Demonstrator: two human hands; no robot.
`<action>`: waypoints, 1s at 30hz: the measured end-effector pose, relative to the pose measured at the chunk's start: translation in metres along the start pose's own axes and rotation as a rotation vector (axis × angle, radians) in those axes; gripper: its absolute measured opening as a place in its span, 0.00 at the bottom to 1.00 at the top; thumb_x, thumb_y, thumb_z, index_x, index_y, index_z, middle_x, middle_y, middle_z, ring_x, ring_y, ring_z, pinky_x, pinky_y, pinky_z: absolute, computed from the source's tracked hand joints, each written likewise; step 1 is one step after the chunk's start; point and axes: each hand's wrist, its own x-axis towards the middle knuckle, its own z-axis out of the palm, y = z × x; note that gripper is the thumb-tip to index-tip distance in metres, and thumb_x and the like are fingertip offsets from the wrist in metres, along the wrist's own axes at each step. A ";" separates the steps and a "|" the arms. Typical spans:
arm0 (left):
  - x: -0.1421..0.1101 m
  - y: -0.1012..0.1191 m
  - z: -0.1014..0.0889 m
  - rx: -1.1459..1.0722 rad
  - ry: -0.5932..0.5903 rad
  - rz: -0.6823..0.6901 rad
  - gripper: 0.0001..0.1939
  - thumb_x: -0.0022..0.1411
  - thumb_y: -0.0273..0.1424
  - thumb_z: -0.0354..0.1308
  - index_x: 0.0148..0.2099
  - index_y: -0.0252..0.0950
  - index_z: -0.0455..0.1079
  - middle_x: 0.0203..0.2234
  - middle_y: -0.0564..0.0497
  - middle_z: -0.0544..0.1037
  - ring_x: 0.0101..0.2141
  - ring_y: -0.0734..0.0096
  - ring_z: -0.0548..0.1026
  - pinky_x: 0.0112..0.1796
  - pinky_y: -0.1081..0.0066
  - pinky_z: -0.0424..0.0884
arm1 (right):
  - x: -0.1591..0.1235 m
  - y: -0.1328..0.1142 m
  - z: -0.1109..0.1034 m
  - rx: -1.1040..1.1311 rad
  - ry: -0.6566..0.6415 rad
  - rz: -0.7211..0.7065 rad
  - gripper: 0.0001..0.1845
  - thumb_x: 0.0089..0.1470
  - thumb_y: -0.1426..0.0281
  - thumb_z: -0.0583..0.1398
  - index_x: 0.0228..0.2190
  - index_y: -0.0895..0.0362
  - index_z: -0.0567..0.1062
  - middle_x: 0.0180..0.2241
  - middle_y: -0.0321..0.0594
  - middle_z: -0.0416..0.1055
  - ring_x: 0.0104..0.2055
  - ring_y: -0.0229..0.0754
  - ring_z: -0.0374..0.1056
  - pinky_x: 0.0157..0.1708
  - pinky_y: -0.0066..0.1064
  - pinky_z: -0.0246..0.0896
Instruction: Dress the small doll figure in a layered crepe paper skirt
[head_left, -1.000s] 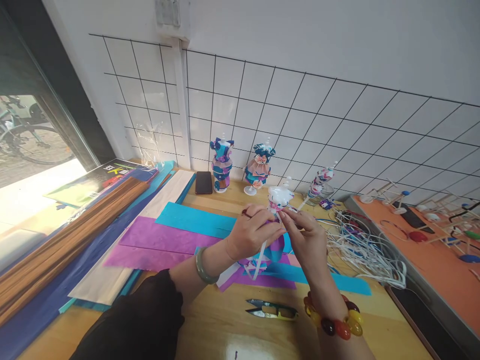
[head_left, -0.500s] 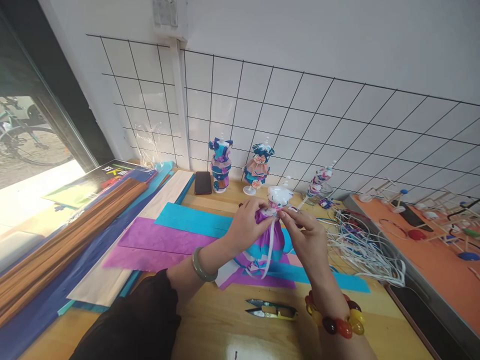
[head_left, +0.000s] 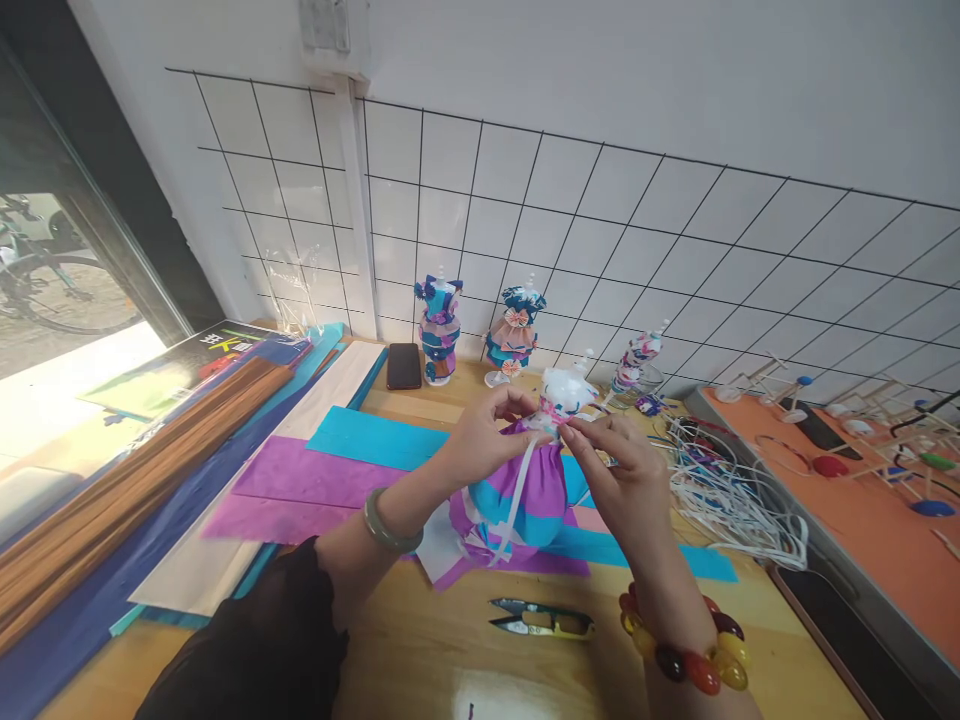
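Dressed figure (head_left: 541,492) sits just right of frame centre, foot not visible. Step in hand, as judged: securing white ribbon (head_left: 514,498) at the waist. Left hand (head_left: 489,428) holds the waist from the left, thumb across the front; right hand (head_left: 628,468) makes a narrow pinch at the waist's right side. Whether ribbon or skirt fabric lies between the right fingertips cannot be told. Good practice: left hand firm but not crushing; gathers spread evenly before tightening; ribbon kept flat, pulled with steady tension.

Materials, largest first. Wooden table (head_left: 420,660): pale, glossy, grain visible. Brown roll (head_left: 150,490), left of frame: crinkled, ridged lengthwise. Purple sheets (head_left: 300,480), left of centre: thin, flat, matte. Cord tangle (head_left: 720,490), right: loose, mostly white loops. Figure's skirt: soft vertical pleats flaring below the waist, purple over blue; bodice white, shiny, rounded. Snips (head_left: 541,618), lower centre: pointed metal blades, lying apart from both hands. Ribbon: narrow, smooth, its tail curving down the skirt front.
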 end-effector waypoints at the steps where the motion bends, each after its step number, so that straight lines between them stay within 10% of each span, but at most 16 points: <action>1: 0.000 0.000 0.000 -0.015 -0.007 0.005 0.15 0.50 0.32 0.66 0.36 0.34 0.65 0.35 0.48 0.73 0.37 0.72 0.71 0.41 0.70 0.67 | 0.000 -0.001 -0.001 0.004 0.002 -0.005 0.07 0.55 0.67 0.60 0.32 0.55 0.79 0.24 0.38 0.68 0.28 0.41 0.64 0.29 0.35 0.59; 21: 0.001 0.005 -0.009 -0.337 -0.109 -0.191 0.18 0.43 0.31 0.70 0.34 0.34 0.66 0.33 0.53 0.71 0.34 0.74 0.71 0.38 0.70 0.67 | 0.000 -0.002 -0.007 0.223 -0.063 0.082 0.04 0.54 0.70 0.60 0.33 0.56 0.76 0.30 0.40 0.71 0.34 0.40 0.66 0.34 0.34 0.60; 30: 0.005 -0.003 -0.014 -0.412 -0.176 -0.159 0.18 0.43 0.29 0.70 0.36 0.34 0.67 0.34 0.51 0.74 0.36 0.74 0.73 0.40 0.70 0.67 | -0.007 0.007 -0.001 0.391 -0.102 0.389 0.09 0.50 0.63 0.63 0.33 0.54 0.78 0.31 0.38 0.72 0.33 0.40 0.66 0.35 0.34 0.61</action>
